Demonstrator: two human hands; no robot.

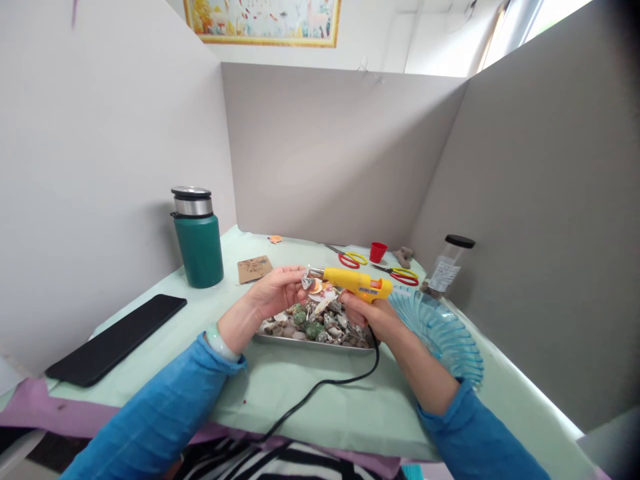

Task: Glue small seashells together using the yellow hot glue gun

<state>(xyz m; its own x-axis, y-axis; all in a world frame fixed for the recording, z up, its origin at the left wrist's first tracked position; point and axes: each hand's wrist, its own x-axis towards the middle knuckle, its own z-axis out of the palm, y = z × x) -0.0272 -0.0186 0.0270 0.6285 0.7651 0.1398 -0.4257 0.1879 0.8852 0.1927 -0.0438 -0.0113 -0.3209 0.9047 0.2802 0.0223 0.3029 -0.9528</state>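
My right hand (361, 309) is wrapped round the handle of a yellow hot glue gun (353, 280), whose nozzle points left. Pinched in the fingers of my left hand (280, 290) is a small grey-white shell (307, 280), and the nozzle tip is at it; whether they touch I cannot tell. Below both hands lies a metal tray (315, 344) filled with shells and several green, round pieces (314, 330). A black cord (320, 383) runs from the glue gun toward my lap.
A green bottle (199, 247) and a black flat case (117, 340) are at left. Behind the tray lie a brown card (254, 269), scissors (349, 259), more scissors (400, 274) and a red cup (378, 252). At right are a blue ridged plate (450, 340) and a clear jar (447, 267).
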